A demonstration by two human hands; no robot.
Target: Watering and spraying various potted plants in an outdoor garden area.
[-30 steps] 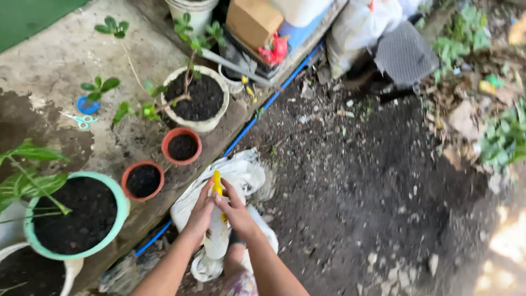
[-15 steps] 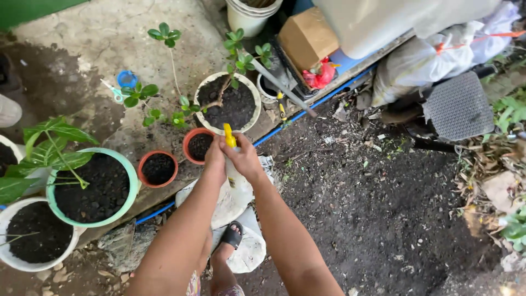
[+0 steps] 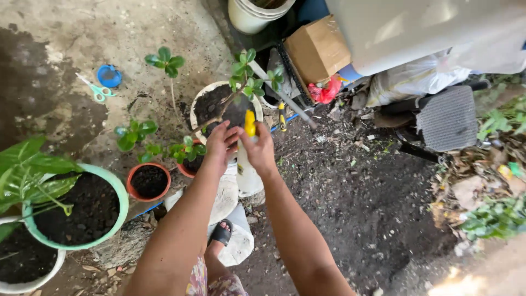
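Note:
A white spray bottle (image 3: 247, 174) with a yellow top (image 3: 250, 122) is held up in front of me over the pots. My right hand (image 3: 261, 151) grips its neck. My left hand (image 3: 220, 144) rests against the bottle's top with its fingers spread around it. Just beyond the hands stands a white pot of dark soil (image 3: 211, 106) with a small leafy plant (image 3: 244, 75). A small terracotta pot (image 3: 147, 182) of soil sits to the left, and a second one (image 3: 188, 167) is partly hidden under my left wrist.
A mint-green pot (image 3: 112, 189) with a broad-leafed plant stands at left. Scissors (image 3: 96, 91) and a blue lid (image 3: 109, 75) lie on the concrete ledge. A cardboard box (image 3: 318, 48), white bucket (image 3: 255, 15), sacks and a dark mesh seat (image 3: 448, 117) crowd the back. My sandalled foot (image 3: 221, 233) rests on white bags.
Both hands rose with the bottle from low over the white bags to in front of the white pot. The view shifted, and the pots slid right then down in frame.

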